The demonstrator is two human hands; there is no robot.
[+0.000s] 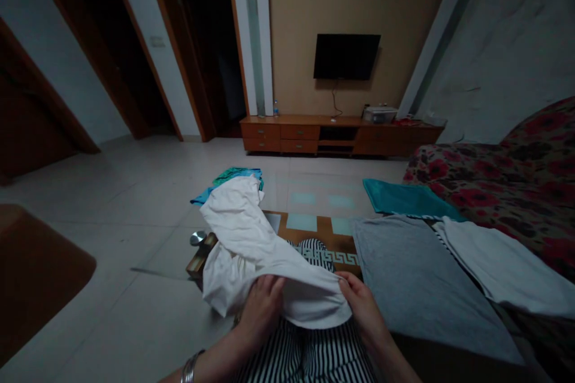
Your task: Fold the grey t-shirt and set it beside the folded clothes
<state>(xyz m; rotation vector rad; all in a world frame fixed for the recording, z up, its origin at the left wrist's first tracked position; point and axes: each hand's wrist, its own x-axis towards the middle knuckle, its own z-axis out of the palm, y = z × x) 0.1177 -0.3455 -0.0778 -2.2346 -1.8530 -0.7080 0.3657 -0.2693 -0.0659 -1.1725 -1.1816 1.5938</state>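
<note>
A white garment (251, 224), crumpled and soft, stretches from my lap across the glass-topped table. Its exact kind cannot be made out. My right hand (362, 305) pinches the garment's near edge at the right, between thumb and fingers. Farther left, my left hand (263, 305) grips the same near edge, its fingertips partly hidden in the cloth. Between the two hands the edge hangs in a loose curve over my striped clothing (305, 353). At its far end the garment lies against a blue and green cloth (236, 175).
Right of my hand a grey cloth (417, 275) lies flat, beside a white folded cloth (507, 257) and a teal cloth (404, 196). A flowered sofa (489, 167) stands at the right. A round metal piece (197, 238) sits at the table's left corner.
</note>
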